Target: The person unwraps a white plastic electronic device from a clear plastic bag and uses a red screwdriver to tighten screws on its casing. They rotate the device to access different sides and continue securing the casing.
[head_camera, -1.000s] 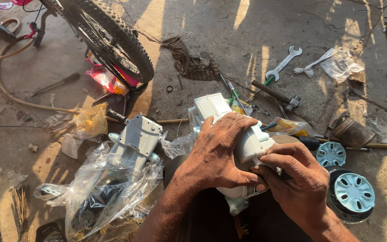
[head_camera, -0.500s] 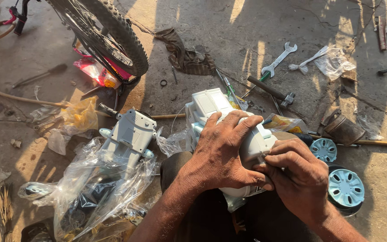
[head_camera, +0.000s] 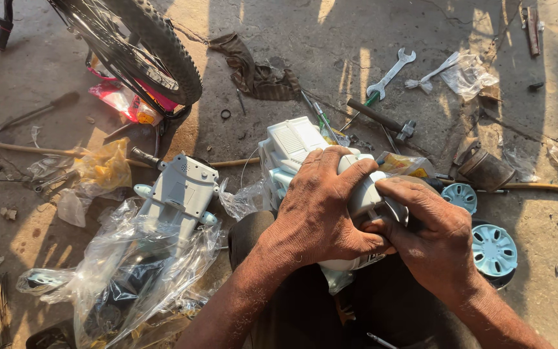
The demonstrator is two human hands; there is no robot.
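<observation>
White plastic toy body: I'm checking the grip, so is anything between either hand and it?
Nothing visible: the left hand lies directly on the white plastic toy body, and the right hand touches its rear end.

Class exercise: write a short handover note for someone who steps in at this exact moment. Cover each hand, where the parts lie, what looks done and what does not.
Left hand: spread over the top of the white plastic toy body, gripping it on the lap.
Right hand: fingers pressed against the body's right end; what they pinch is hidden.
Parts: grey plastic piece on clear wrapping at left; two pale blue wheels on the floor at right; spanners and hammer beyond.
Done: body is unwrapped.
Left: wheels lie unfitted; grey piece lies apart.
</observation>
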